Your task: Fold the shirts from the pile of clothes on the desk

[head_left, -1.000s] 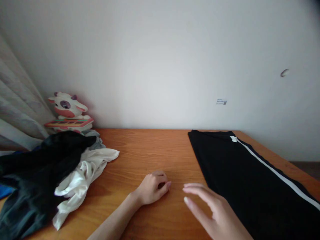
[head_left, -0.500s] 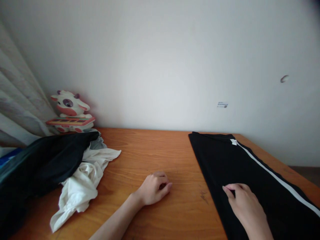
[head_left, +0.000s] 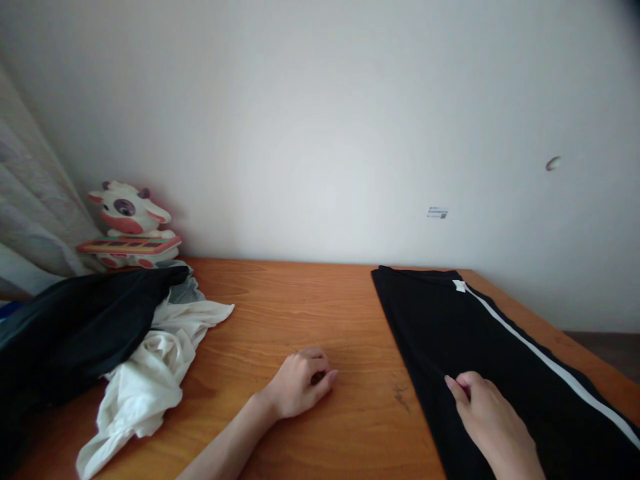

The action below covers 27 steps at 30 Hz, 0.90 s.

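Black cloth lies at 4 o'clock under right hand (cannot tell if clamped); left hand, thumb and fingers apart, rests on table, 6 o'clock.

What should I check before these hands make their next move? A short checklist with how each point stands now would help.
1. Left hand unburdened: ok, loosely curled on the wooden table, nothing visible in it.
2. Right hand at the black garment: ok, it is over it.
3. Right hand's grip on the cloth: cannot tell, the fingertips are close together but any pinched fabric is hidden.
4. Black garment spread out: ok, it looks largely flat, its white stripe running along the right side.
5. Whole black garment in view: not ok, it runs past the picture's edge.
6. White cloth uncrumpled: not ok, it lies bunched up.
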Each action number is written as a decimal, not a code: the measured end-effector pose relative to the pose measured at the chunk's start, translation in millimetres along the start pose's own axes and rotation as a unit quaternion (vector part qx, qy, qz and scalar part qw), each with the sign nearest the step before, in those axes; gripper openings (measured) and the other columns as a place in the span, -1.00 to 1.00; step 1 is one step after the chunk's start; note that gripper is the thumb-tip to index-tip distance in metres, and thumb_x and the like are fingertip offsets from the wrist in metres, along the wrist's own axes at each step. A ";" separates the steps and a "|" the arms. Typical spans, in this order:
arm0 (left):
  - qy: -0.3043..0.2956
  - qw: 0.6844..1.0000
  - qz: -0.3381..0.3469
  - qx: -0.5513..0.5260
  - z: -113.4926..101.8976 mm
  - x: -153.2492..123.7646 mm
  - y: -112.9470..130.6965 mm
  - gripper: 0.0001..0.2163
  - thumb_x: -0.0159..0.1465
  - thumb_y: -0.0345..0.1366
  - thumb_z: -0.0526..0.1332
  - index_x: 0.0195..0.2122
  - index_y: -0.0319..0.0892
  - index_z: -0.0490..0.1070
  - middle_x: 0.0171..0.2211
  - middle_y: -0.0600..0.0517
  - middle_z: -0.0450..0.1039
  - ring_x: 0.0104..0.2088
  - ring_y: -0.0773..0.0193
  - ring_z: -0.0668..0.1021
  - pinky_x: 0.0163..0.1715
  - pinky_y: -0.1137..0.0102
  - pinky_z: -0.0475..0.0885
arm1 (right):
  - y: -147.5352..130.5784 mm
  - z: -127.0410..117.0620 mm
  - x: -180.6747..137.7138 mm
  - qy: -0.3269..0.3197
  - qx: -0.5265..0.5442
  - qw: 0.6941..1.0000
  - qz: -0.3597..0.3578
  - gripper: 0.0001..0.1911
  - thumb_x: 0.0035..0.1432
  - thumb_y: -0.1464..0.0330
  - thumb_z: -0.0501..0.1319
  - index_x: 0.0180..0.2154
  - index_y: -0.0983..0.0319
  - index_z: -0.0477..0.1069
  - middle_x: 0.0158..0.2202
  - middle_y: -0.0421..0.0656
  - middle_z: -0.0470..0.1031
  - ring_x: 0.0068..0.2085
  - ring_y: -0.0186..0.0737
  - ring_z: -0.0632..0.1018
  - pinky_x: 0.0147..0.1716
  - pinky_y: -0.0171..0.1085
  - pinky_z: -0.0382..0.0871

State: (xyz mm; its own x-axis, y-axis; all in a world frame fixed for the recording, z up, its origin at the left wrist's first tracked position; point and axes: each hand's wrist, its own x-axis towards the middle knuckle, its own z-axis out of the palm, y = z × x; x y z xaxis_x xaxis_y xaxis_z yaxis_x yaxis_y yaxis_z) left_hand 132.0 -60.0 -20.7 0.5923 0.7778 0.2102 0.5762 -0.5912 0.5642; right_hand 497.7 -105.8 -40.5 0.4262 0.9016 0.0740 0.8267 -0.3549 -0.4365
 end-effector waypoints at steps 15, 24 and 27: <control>0.001 1.000 -0.003 0.007 -0.4 -0.8 0.8 -0.71 0.42 -0.22 0.07 -0.44 -0.14 0.39 -0.35 0.00 0.47 -0.31 0.25 0.52 -0.29 0.41 0.35 | -19.1 -16.4 -6.0 0.095 0.104 0.990 0.030 -0.57 0.04 -0.10 0.07 -0.30 0.09 0.35 -0.30 0.01 0.63 -0.27 0.16 0.65 -0.31 -0.02 0.49; -0.006 0.998 -0.011 -0.063 0.7 -3.6 8.9 -0.75 0.35 -0.03 0.19 -0.19 -0.12 0.44 -0.26 0.01 0.53 -0.27 0.24 0.53 -0.27 0.41 0.39 | -98.9 8.2 -56.4 0.084 0.334 0.929 -0.137 -0.57 0.19 -0.07 0.20 -0.26 0.16 0.51 -0.28 -0.08 0.65 -0.26 -0.12 0.66 -0.27 -0.31 0.56; -0.027 0.989 -0.013 -0.142 -0.1 -4.3 17.5 -0.61 0.34 0.11 0.15 -0.09 -0.11 0.45 -0.26 0.02 0.54 -0.31 0.26 0.54 -0.31 0.43 0.40 | -135.2 21.8 -82.6 -0.038 0.401 0.886 -0.231 -0.64 0.30 0.03 0.17 -0.29 0.17 0.49 -0.32 -0.10 0.63 -0.28 -0.18 0.66 -0.25 -0.36 0.56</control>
State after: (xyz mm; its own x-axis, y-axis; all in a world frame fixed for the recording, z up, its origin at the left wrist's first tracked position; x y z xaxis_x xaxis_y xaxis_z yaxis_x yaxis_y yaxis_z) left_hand 139.5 -73.7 -11.6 0.6131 0.7750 0.1530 0.4153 -0.4809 0.7722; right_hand 342.8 -126.9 -7.1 0.0587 0.9298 0.3633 0.3667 0.3184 -0.8742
